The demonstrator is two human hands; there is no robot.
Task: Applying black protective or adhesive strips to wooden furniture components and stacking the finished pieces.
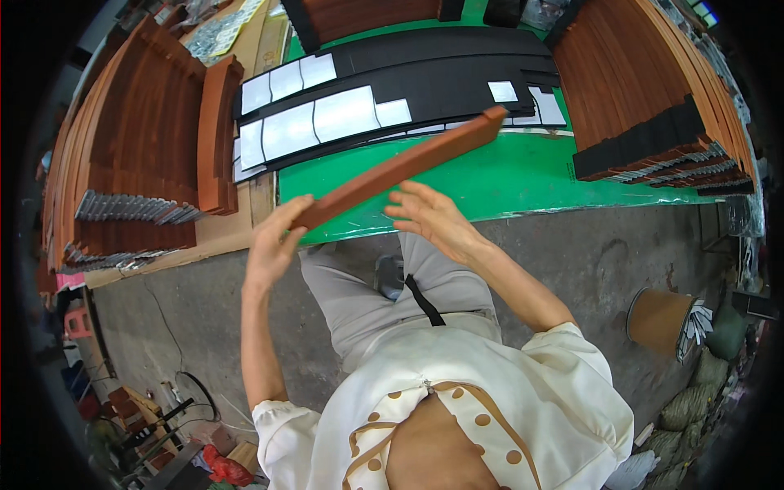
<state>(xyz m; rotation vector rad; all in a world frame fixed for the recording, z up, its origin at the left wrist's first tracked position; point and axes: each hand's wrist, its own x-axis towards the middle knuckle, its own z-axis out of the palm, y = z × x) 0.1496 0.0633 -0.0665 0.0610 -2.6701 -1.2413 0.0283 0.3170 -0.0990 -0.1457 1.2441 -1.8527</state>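
Left hand (273, 240) pinches a brown board (408, 166); right hand (442, 225) loose beside it

In the head view, my only feed, I see the left hand holding the brown board by its near end, thumb on one side and fingers on the other. The board slants up and to the right across the green tabletop (531, 167), its far end overlapping the black panels (441, 67) from where I look. I cannot tell whether it touches anything beneath.

The right hand is just below the board's lower edge, about mid-length, palm turned inward, its fingers parted and slightly bent, pinching nothing. I see a small gap between those fingertips and the board.

Behind, I make out white pieces (351, 117) on the black panels. A left stack (151, 122) of brown boards stands to one side, with an upright piece (219, 139) near its inner face. A right stack (629, 73) stands opposite, dark at its near corner. Low on the right I have a brown drum (656, 322) on the concrete floor (563, 253).
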